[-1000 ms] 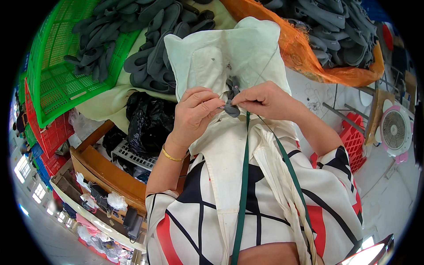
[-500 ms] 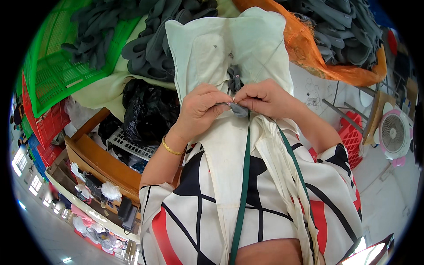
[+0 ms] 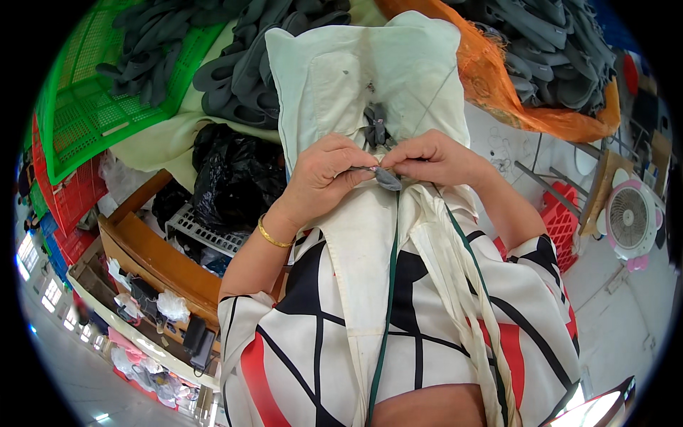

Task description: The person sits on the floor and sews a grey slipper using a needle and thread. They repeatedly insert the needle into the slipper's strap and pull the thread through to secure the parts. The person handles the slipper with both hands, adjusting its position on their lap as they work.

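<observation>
Over the cream cloth (image 3: 420,78) across my lap, both hands meet close together. My left hand (image 3: 329,169) pinches a small grey piece (image 3: 388,179), soft-looking and shaped like a flap; its exact kind does not show. The right hand (image 3: 435,158) is closed too, thumb and forefinger at the same piece's upper edge. Between the fingertips is a tiny pale bit, too small to name. A few more small grey pieces (image 3: 376,127) lie in the cloth's fold just beyond my hands.
Grey shoes (image 3: 245,82) are heaped at the far left, some in a green plastic basket (image 3: 107,107). An orange sack (image 3: 498,85) holds more at the far right. Left of my arm are a black plastic bag (image 3: 231,178) and a wooden drawer unit (image 3: 160,249). A fan (image 3: 632,217) stands right.
Both hands keep their grip on the small grey piece, with only slight finger movement. The whole view has shifted a little.
</observation>
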### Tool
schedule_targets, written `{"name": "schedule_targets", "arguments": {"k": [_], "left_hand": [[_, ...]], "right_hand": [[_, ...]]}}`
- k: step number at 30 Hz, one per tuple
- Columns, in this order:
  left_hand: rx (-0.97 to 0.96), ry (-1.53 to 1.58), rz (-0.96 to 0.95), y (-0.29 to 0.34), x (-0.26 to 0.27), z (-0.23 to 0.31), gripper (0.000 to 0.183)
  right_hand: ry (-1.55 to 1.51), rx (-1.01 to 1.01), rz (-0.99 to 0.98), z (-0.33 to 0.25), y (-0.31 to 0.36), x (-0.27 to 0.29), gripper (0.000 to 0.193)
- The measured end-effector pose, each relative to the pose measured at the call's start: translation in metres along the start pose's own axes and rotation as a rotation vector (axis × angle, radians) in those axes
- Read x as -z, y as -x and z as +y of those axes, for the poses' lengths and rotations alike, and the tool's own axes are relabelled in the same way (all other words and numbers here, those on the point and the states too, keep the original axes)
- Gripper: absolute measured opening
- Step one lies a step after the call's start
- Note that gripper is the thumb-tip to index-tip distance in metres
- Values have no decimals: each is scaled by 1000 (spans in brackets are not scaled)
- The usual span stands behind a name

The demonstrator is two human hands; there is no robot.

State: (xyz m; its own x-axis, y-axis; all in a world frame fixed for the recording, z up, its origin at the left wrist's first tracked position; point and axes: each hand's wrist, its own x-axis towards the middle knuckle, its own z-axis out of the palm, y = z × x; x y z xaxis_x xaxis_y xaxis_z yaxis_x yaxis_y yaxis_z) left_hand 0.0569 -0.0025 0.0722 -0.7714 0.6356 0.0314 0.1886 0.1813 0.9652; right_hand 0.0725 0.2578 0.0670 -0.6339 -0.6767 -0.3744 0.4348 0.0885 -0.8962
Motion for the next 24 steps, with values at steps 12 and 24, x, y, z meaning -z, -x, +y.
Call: {"name": "schedule_targets", "arguments": {"k": [12,24], "left_hand": [[22,38,32,0,-3,3,22],[78,49,-18,1,-4,3,19]], "right_hand": [[20,52,-4,1,-4,-2,18],[-7,-75,83,1,-10,-9,30]]}}
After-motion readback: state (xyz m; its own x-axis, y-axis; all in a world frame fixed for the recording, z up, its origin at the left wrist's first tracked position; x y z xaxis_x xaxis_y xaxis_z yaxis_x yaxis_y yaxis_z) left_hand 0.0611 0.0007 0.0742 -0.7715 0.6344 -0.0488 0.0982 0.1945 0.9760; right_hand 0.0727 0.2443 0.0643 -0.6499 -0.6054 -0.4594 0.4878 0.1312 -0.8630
